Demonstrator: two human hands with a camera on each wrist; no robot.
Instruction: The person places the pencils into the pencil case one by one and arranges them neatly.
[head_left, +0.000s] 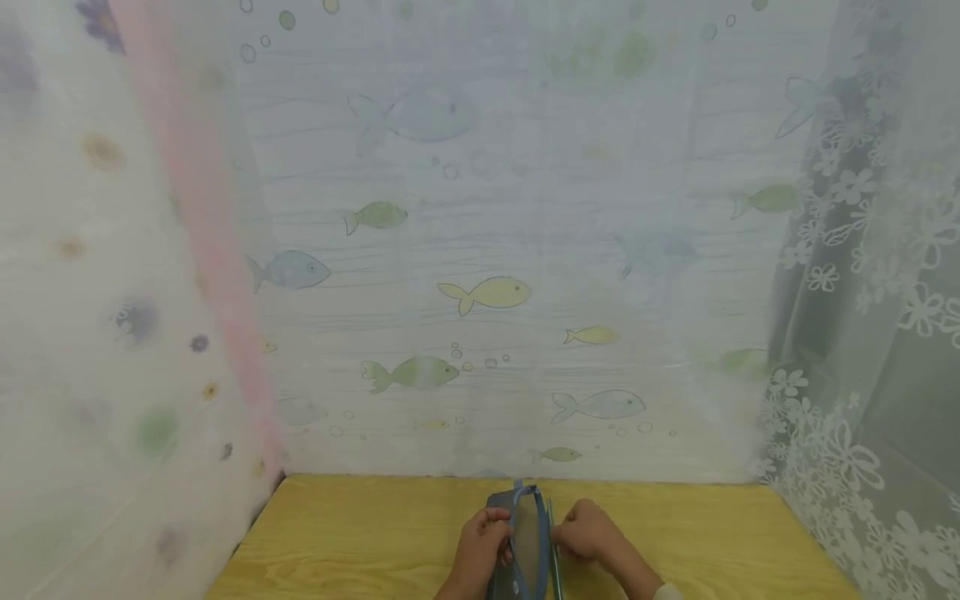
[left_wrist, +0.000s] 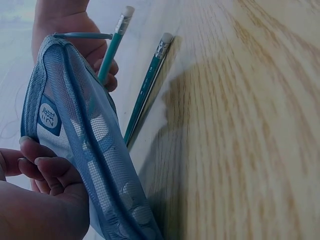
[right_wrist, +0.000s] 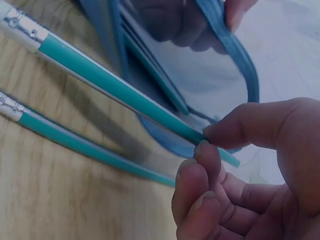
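Note:
A blue mesh pencil case point(head_left: 543, 550) with a zipped edge stands open on the table, and its label point(left_wrist: 48, 116) faces the left side. My left hand point(head_left: 480, 546) pinches the case's near side and holds it spread. Between thumb and fingertips, my right hand point(head_left: 588, 531) pinches a green pencil point(right_wrist: 115, 92) with a white eraser, just beside the case. A second green pencil point(left_wrist: 147, 85) lies on the wood along the case. Inside the case, another green pencil point(right_wrist: 155, 70) shows in the right wrist view.
The yellow wood-grain table point(head_left: 360, 533) reaches back to a pale curtain printed with fish point(head_left: 495, 292). A flowered sheet point(head_left: 112, 375) hangs at the left, and a sheer flowered curtain point(head_left: 847, 450) at the right.

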